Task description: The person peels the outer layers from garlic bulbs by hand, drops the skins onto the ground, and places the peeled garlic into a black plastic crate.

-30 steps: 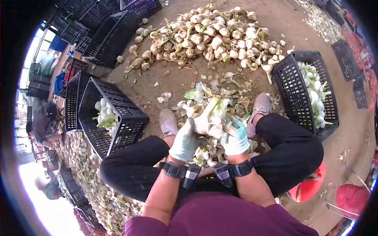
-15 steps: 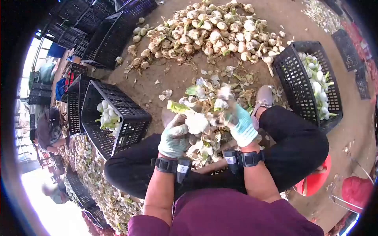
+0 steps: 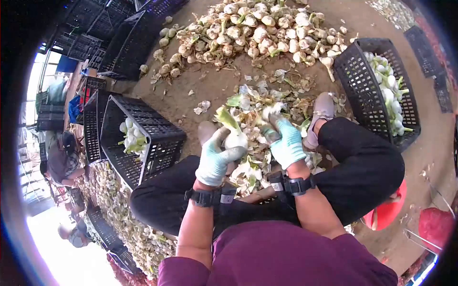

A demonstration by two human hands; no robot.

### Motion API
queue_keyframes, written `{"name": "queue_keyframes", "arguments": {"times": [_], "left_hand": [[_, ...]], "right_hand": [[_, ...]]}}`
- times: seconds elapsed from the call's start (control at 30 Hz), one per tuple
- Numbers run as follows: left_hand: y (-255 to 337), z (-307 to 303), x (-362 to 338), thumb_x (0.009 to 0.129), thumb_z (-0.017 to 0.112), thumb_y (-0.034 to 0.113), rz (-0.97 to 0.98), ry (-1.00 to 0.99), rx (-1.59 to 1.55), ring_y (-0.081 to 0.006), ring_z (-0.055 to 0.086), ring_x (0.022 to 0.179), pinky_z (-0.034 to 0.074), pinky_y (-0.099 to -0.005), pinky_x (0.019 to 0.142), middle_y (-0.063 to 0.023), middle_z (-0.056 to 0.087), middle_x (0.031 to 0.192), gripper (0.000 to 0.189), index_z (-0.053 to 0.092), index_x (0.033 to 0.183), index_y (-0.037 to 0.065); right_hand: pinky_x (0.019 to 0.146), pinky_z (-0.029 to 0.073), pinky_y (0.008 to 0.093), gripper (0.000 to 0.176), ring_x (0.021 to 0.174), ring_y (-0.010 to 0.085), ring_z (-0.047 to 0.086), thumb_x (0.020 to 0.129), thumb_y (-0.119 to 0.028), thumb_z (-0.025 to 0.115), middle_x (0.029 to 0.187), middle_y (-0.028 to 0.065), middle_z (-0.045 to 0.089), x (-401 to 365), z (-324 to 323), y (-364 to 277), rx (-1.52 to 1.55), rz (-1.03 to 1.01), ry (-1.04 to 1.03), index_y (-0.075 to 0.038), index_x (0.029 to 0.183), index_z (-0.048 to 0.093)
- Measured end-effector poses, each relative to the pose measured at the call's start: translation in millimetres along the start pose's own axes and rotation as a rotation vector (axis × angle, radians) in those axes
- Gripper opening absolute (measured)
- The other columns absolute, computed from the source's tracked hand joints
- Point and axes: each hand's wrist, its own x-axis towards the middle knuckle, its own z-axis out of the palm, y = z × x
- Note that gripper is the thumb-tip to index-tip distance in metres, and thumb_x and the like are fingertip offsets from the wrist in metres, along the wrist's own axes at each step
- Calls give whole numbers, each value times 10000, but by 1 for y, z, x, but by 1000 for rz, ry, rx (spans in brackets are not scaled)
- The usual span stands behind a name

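My left hand (image 3: 214, 159), in a pale green glove with soiled fingertips, is closed around a white garlic bulb (image 3: 236, 138). Its green stem points up and away from me. To the right, my right hand (image 3: 287, 143), gloved alike, pinches a whitish clump of garlic skin (image 3: 272, 111) that is partly blurred. A small gap separates this hand from the bulb. Below both hands, loose garlic peelings (image 3: 253, 171) lie scattered on the ground between my legs.
A large heap of unpeeled garlic (image 3: 253, 33) lies ahead. Black crates with white bulbs stand at right (image 3: 350, 78) and left (image 3: 164, 136). More crates (image 3: 121, 47) are stacked at upper left. A person (image 3: 64, 159) sits at far left, near a long strip of peelings (image 3: 112, 200).
The bulb in my left hand has turned, its stem now more upright, and the thumb lies across its near side. My right hand has moved slightly down, still with skin at its fingers.
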Motion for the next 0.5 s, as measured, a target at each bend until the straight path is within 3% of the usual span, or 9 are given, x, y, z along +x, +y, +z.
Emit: {"name": "queue_keyframes", "arguments": {"times": [0.03, 0.07, 0.1, 0.17, 0.2, 0.23, 0.4, 0.47, 0.5], "left_hand": [[-5, 0, 1, 640, 632, 60, 108, 66, 249, -140, 530, 724, 445, -225, 605, -78, 527, 914, 423, 479, 1024, -28], [-8, 1, 2, 631, 641, 76, 216, 131, 498, -158, 534, 751, 450, -236, 636, -85, 525, 919, 444, 486, 1032, -37], [-10, 4, 3, 631, 641, 76, 213, 124, 495, -158, 534, 751, 450, -236, 636, -85, 525, 919, 444, 486, 1032, -37], [-8, 11, 2, 597, 655, 62, 466, 210, 970, -213, 549, 797, 448, -274, 697, -112, 529, 935, 468, 507, 1035, -13], [-6, 14, 1, 580, 661, 55, 596, 255, 1208, -241, 557, 820, 447, -292, 727, -126, 531, 943, 482, 517, 1036, -2], [-6, 20, -2, 564, 644, 45, 595, 276, 1224, -284, 549, 837, 447, -306, 720, -145, 517, 943, 465, 541, 1018, 52], [-11, 23, -2, 558, 660, 91, 575, 239, 1225, -299, 537, 855, 445, -325, 727, -148, 497, 979, 475, 532, 1015, 60], [-9, 19, -3, 554, 668, 92, 545, 189, 1187, -296, 527, 873, 442, -335, 732, -149, 478, 1006, 516, 515, 1045, 54], [-7, 16, -4, 544, 679, 102, 456, 144, 1128, -293, 526, 881, 437, -334, 747, -151, 487, 1006, 542, 515, 1059, 59]], "right_hand": [[691, 454, 281, 267, 806, 206, 577, 736, -12, 517, 1002, 162, 549, 1, 0, 2, -166, -195, 16, 37, 998, 533], [711, 453, 318, 303, 819, 266, 576, 729, -118, 587, 965, 185, 559, 3, 1, -3, -168, -222, 34, 37, 984, 539], [708, 455, 326, 339, 820, 283, 574, 715, -167, 613, 940, 189, 563, 1, 0, -10, -302, -289, 16, 40, 974, 541], [677, 463, 345, 408, 769, 317, 573, 682, -260, 651, 848, 190, 574, 1, 5, -14, -421, -430, 59, 51, 926, 548], [643, 462, 343, 366, 719, 319, 571, 683, -248, 649, 804, 185, 571, -2, 9, -14, -363, -297, 31, 39, 890, 557], [619, 456, 343, 341, 703, 318, 570, 689, -242, 643, 772, 183, 568, -3, 10, -14, -394, -255, -13, 32, 874, 561], [564, 434, 332, 253, 654, 307, 557, 716, -201, 617, 679, 169, 554, 1, 6, -13, -374, -192, -62, 20, 829, 570], [563, 425, 313, 215, 623, 267, 551, 737, -168, 587, 670, 163, 557, 3, -3, -17, -357, -43, -225, 30, 820, 572], [572, 424, 289, 223, 610, 203, 545, 744, -163, 580, 694, 154, 575, 2, -5, -11, -166, -50, -233, 33, 850, 580]]}}
